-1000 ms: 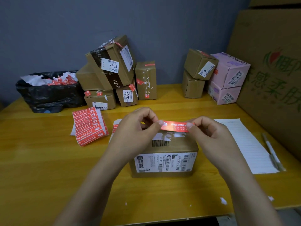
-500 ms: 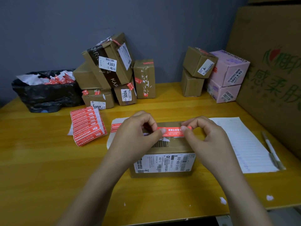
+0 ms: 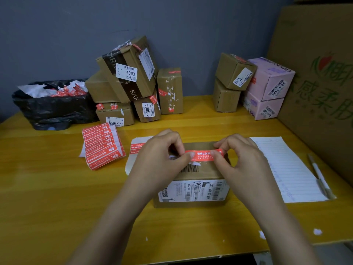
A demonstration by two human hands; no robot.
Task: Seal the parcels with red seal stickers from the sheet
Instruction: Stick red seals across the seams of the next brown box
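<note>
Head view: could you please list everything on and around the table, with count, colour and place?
parcel: one, brown, centre front
red seal sticker: one, red, over parcel's top
sticker sheets: stack, red, left of parcel
part-used sheet: one, white, behind left hand
stacked parcels: five, brown, back left
small boxes: two, brown, back right
pink boxes: two, pink, right of those
bag: one, black, far left
lined paper: one, white, right of parcel
pen: one, pale, at paper's right edge
large carton: one, brown, right edge
table: one, yellow
left hand: holds sticker's left end
right hand: holds sticker's right end
</note>
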